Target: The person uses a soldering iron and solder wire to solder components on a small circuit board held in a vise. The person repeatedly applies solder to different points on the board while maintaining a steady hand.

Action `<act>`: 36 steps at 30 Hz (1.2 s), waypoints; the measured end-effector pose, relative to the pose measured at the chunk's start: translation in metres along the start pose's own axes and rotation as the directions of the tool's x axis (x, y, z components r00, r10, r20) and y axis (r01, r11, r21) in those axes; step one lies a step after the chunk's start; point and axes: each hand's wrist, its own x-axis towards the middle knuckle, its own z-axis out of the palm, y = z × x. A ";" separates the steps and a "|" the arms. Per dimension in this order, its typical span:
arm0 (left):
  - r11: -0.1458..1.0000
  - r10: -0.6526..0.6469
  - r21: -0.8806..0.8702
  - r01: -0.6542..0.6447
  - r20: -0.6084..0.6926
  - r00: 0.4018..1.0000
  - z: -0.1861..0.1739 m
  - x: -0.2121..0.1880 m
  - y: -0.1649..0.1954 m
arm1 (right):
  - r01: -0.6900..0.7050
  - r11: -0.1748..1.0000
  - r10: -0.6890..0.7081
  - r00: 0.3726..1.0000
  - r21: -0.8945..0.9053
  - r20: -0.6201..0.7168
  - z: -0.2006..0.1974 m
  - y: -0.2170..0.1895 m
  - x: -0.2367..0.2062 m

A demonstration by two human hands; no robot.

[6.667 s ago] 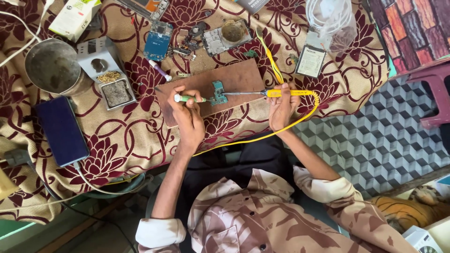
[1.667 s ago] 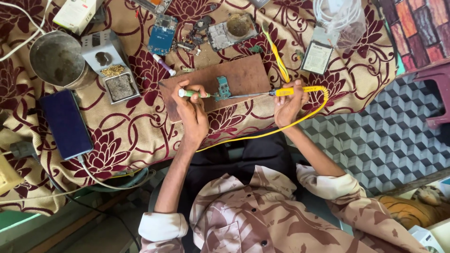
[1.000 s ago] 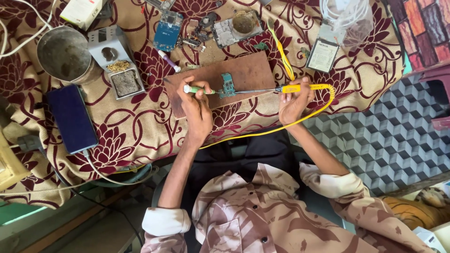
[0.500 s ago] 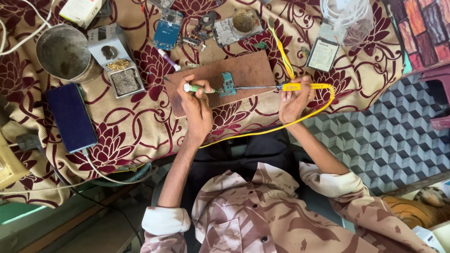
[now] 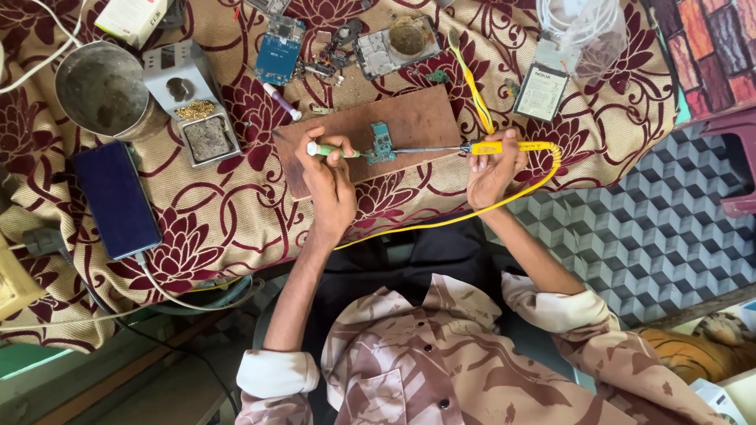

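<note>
Pinching the green-tipped tool (image 5: pixel 327 149), left hand (image 5: pixel 331 185) steadies the small circuit board (image 5: pixel 382 143); right hand (image 5: pixel 490 169) grips the yellow soldering iron (image 5: pixel 496 146), whose tip probably should touch lightly.

The left hand (image 5: pixel 331 185) grips a green-handled tool (image 5: pixel 327 149) between thumb and fingers (image 5: pixel 340 160), its tip meeting the small green circuit board (image 5: pixel 383 143) just beyond the fingertips. The right hand (image 5: pixel 492 169) pinches a yellow-handled soldering iron (image 5: pixel 492 147), whose metal shaft runs from its fingers across to the same board. The board lies on a brown wooden slab (image 5: pixel 417 122) between both sets of fingers. A yellow cord (image 5: pixel 520 193) curls from the iron past the right fingers and under the wrists. Well off from the left fingers lie a dark phone (image 5: pixel 116 199) and a metal bowl (image 5: pixel 98 88).
</note>
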 end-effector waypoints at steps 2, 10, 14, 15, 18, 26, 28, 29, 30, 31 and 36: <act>1.000 -0.004 0.003 0.004 0.001 1.000 0.000 -0.001 0.000 | 0.034 0.999 -0.034 0.999 -0.023 0.009 0.000 0.000 -0.001; 1.000 0.001 0.002 -0.002 0.018 1.000 -0.002 0.001 0.000 | 0.051 0.999 -0.051 0.998 -0.007 0.022 0.000 0.001 0.001; 1.000 -0.008 -0.010 0.008 0.021 1.000 -0.003 0.001 0.000 | 0.074 0.996 -0.073 0.997 -0.046 0.028 0.001 0.001 0.002; 1.000 -0.014 -0.009 0.014 0.020 1.000 -0.003 0.001 -0.001 | 0.090 0.994 -0.088 0.995 -0.064 0.045 0.002 0.001 0.002; 1.000 0.001 -0.009 -0.001 0.022 1.000 -0.003 0.001 -0.002 | 0.095 0.994 -0.091 0.995 -0.063 0.051 0.003 0.002 0.002; 1.000 -0.002 -0.017 0.003 0.017 1.000 -0.003 0.002 0.000 | 0.015 1.000 -0.015 1.000 -0.017 -0.005 0.000 0.000 0.003; 1.000 -0.006 -0.021 0.006 0.020 1.000 -0.003 0.002 0.000 | 0.004 1.000 -0.004 1.000 -0.024 -0.019 0.001 0.000 0.003; 1.000 0.000 -0.011 0.000 0.017 1.000 -0.003 0.003 0.000 | 0.014 1.000 -0.014 1.000 -0.028 -0.002 0.001 0.000 0.004; 1.000 -0.001 0.002 0.001 0.016 1.000 -0.002 0.002 0.000 | 0.018 0.999 -0.018 1.000 -0.034 0.009 0.002 0.000 0.002; 1.000 0.002 0.007 -0.002 0.012 1.000 -0.002 0.002 0.000 | 0.017 0.999 -0.017 1.000 -0.031 0.003 0.002 0.001 0.002; 1.000 0.004 0.001 -0.004 0.021 1.000 -0.002 0.000 -0.001 | 0.053 0.997 -0.053 0.999 -0.053 0.009 0.003 0.002 0.001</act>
